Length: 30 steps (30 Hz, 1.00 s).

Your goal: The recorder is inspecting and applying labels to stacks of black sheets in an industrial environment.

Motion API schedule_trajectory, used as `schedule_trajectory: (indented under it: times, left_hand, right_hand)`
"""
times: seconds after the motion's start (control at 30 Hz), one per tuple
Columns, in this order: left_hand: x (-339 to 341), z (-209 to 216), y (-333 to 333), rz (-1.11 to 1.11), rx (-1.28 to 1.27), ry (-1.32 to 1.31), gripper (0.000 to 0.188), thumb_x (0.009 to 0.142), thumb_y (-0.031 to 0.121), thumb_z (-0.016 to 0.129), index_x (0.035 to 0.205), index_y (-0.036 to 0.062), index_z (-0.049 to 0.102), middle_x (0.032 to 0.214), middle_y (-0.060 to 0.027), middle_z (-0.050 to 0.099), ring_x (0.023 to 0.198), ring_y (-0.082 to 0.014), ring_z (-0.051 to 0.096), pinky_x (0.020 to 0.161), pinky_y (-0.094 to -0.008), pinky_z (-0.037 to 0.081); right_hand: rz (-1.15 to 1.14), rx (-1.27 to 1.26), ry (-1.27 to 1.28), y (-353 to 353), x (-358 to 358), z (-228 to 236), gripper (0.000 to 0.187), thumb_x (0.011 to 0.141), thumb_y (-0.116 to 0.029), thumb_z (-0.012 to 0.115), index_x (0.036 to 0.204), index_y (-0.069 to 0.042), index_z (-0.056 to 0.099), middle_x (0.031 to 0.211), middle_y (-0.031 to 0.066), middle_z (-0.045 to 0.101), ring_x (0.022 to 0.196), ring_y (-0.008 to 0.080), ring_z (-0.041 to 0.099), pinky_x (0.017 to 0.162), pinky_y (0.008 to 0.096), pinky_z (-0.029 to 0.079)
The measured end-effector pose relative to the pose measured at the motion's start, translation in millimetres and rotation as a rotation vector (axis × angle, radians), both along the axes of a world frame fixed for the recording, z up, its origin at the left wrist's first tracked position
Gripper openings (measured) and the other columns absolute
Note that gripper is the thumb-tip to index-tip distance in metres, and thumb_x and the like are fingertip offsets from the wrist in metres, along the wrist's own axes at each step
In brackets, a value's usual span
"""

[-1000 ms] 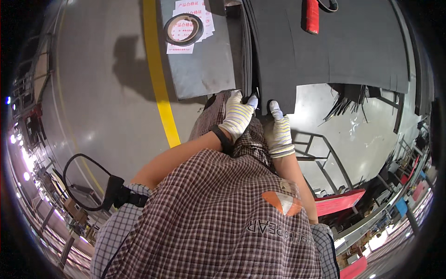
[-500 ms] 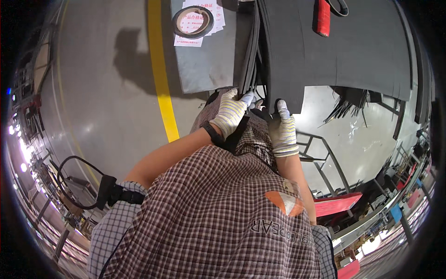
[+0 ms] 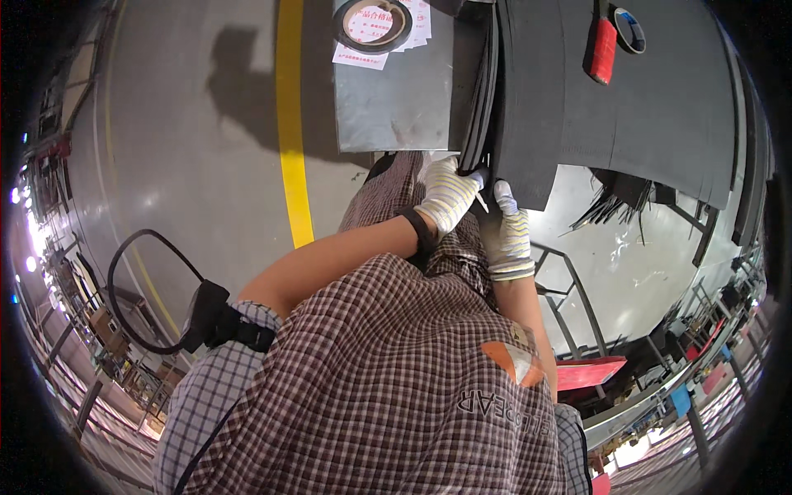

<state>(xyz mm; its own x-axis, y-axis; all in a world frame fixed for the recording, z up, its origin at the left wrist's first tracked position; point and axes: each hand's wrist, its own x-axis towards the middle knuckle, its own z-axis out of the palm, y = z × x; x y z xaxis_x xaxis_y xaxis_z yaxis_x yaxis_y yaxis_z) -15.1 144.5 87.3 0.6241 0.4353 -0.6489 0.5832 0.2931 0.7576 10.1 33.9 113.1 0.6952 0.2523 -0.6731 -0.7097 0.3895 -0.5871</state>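
Observation:
Both my hands wear white gloves with thin stripes and are close together at the near edge of the work surface. My left hand (image 3: pixel 448 195) is closed at the near ends of a stack of dark strips (image 3: pixel 485 99) standing on edge. A narrow pale tip shows beside its fingers; I cannot make out what it is. My right hand (image 3: pixel 506 235) has its thumb up against the near edge of a large black sheet (image 3: pixel 528 140), its other fingers hidden underneath. Dark material shows between the two hands.
A grey metal plate (image 3: pixel 392 107) on the left bears printed papers (image 3: pixel 360 58) and a black tape roll (image 3: pixel 339 31). On the black sheet lie a red-handled tool (image 3: pixel 604 54) and another ring-shaped roll (image 3: pixel 631 31). Thin black offcuts (image 3: pixel 615 198) hang at the right, near a metal frame (image 3: pixel 582 293).
The work surface sits further right and slightly higher in view. My left hand has shifted right, closer to my right hand, and the pale tip beside its fingers now shows.

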Motion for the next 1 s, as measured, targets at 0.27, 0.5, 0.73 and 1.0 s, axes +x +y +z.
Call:
schedule_trajectory:
  times: [0.27, 0.5, 0.73, 1.0]
  left_hand:
    - [-21.3, -28.1, -5.6, -0.194, 0.013, -0.084, 0.033, 0.079, 0.024, 0.073, 0.097, -0.0021, 0.064, 0.089, -0.0198, 0.069, 0.082, -0.0326, 0.067, 0.073, -0.0391, 0.053]
    - [-31.7, 0.6, 4.7, -0.537, -0.03, 0.188, 0.03, 0.082, 0.017, 0.072, 0.103, -0.0027, 0.063, 0.086, -0.0079, 0.066, 0.075, -0.0192, 0.061, 0.073, -0.0357, 0.051]
    - [-35.8, 12.1, 15.1, -0.655, -0.107, 0.169, 0.034, 0.079, 0.021, 0.074, 0.101, -0.002, 0.065, 0.091, -0.0163, 0.069, 0.085, -0.0254, 0.066, 0.076, -0.0355, 0.051]
    - [-15.6, 104.1, 91.2, -1.469, 0.551, -0.11, 0.045, 0.076, 0.042, 0.07, 0.098, 0.0035, 0.067, 0.078, -0.0161, 0.067, 0.073, -0.0365, 0.065, 0.07, -0.0429, 0.052]
  right_hand:
    - [-0.031, -0.011, 0.008, 4.2, 1.5, 9.8, 0.041, 0.085, -0.009, 0.069, 0.121, 0.0, 0.054, 0.113, 0.01, 0.059, 0.101, 0.0238, 0.059, 0.094, 0.0376, 0.048]
    - [-0.042, -0.086, 0.015, 2.1, 1.0, 10.1, 0.032, 0.084, -0.011, 0.071, 0.111, 0.003, 0.059, 0.102, 0.0088, 0.064, 0.092, 0.0203, 0.062, 0.086, 0.0354, 0.051]
    - [0.198, -0.08, 0.145, -8.7, -9.4, 10.9, 0.04, 0.081, -0.023, 0.075, 0.109, 0.001, 0.06, 0.101, 0.0079, 0.064, 0.089, 0.0171, 0.061, 0.081, 0.0331, 0.051]
    - [0.609, -0.488, -0.217, 23.5, -31.1, -13.4, 0.038, 0.081, -0.021, 0.074, 0.107, 0.004, 0.062, 0.089, 0.0072, 0.067, 0.073, 0.0115, 0.059, 0.067, 0.0281, 0.051]
